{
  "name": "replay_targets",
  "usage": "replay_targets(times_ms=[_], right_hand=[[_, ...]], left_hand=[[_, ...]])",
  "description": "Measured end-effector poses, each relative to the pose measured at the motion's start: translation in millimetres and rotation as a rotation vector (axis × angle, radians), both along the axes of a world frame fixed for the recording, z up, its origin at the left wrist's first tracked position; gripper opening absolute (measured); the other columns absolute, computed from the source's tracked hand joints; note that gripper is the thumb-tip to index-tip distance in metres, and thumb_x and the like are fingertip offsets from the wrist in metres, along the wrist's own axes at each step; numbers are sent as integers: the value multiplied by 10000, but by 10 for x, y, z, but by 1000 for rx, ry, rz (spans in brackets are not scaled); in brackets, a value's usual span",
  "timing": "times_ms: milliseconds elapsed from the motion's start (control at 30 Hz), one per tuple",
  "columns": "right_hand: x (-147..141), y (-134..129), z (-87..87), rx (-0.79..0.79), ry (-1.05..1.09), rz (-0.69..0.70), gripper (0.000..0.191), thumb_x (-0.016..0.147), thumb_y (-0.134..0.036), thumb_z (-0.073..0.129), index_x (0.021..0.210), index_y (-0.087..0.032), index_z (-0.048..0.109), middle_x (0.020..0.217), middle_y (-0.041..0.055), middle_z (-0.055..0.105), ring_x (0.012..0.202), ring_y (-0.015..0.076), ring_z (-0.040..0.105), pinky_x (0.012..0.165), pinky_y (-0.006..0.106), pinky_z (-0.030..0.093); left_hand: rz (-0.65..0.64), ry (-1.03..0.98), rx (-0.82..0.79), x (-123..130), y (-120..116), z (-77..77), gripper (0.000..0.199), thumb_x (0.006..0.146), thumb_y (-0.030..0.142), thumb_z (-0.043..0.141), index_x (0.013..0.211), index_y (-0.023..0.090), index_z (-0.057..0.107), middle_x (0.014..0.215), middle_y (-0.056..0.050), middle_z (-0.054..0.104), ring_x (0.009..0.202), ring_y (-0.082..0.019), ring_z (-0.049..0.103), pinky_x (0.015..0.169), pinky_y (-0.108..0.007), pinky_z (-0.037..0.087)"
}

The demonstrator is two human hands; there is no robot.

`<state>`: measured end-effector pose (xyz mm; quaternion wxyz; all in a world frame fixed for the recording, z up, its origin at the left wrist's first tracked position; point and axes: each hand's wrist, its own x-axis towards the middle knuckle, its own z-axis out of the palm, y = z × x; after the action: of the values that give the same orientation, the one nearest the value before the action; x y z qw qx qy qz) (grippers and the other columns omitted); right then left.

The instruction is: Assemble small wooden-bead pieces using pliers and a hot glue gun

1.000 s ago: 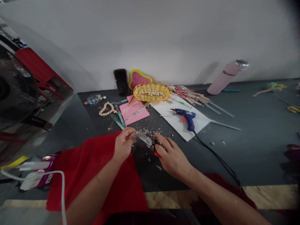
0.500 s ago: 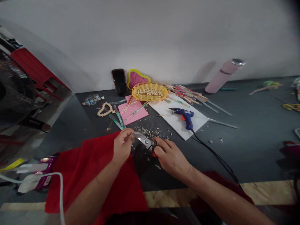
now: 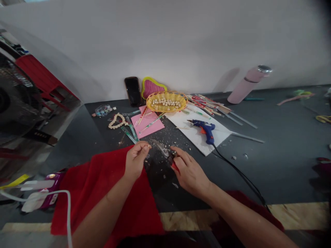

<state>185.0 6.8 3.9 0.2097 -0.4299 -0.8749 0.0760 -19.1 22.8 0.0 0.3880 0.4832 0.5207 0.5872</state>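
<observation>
Visibly, right hand point(image 3: 192, 172) wraps red-handled shears point(image 3: 163, 150), silvery blades curved; left hand point(image 3: 136, 160) pinches 1 pale bit point(image 3: 149, 146).

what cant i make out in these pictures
Small pale piece, head view: mostly hidden by the left hand.
Red handles of silver-bladed cutters, head view: partly covered by the right hand.
Dark round fan, head view: cut off by the left edge.
Contents of clear plastic packet, head view: too small.
</observation>
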Motion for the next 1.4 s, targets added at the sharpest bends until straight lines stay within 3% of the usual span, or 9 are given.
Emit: replay_targets(times_ms=[367, 567, 833, 1000, 1133, 1400], right_hand=[[34, 71, -26, 16, 78, 3, 208, 820, -116, 450, 1011, -171, 511, 1319, 130, 439, 1179, 230, 474, 958, 383, 470], [85, 258, -6, 112, 94, -141, 171, 828, -154, 455, 983, -163, 527, 1282, 142, 470, 1182, 240, 465, 917, 367, 491], [150, 433, -50, 253, 193, -176, 149, 803, -134, 462, 925, -166, 540, 1181, 147, 525, 1081, 224, 524, 870, 364, 500], [130, 452, -119, 298, 253, -72, 149, 782, -121, 470, 896, -173, 549, 1139, 142, 542, 1052, 209, 539, 870, 349, 501], [164, 448, -223, 319, 305, -3, 196, 742, -107, 497, 917, -180, 548, 1131, 139, 544, 1055, 223, 540, 856, 363, 513], [280, 333, -128, 379, 293, 19, 180, 736, -94, 502, 877, -195, 548, 1049, 122, 581, 965, 211, 570, 783, 341, 529]], left_hand=[[-24, -155, -34, 13, 33, -72, 175, 717, 345, 659, 762, 175, 655, 771, -28, 596, 736, -141, 532, 695, -254, 428], [62, -181, 11, -28, 97, -169, 172, 631, 270, 726, 756, 173, 659, 714, -2, 610, 664, -107, 527, 618, -217, 413], [-26, -47, 12, 32, 6, -146, 156, 681, 289, 675, 741, 156, 621, 652, 9, 564, 567, -94, 474, 521, -205, 353], [-36, 36, 31, 2, -36, -199, 134, 720, 289, 635, 742, 161, 603, 621, 15, 541, 531, -94, 451, 496, -203, 337], [-34, 163, 52, -10, -23, -276, 126, 748, 281, 606, 798, 165, 604, 709, -6, 570, 632, -116, 510, 571, -208, 397], [-82, 360, 117, 96, -11, -185, 130, 765, 295, 560, 747, 170, 594, 677, -4, 578, 627, -133, 537, 582, -224, 420]])
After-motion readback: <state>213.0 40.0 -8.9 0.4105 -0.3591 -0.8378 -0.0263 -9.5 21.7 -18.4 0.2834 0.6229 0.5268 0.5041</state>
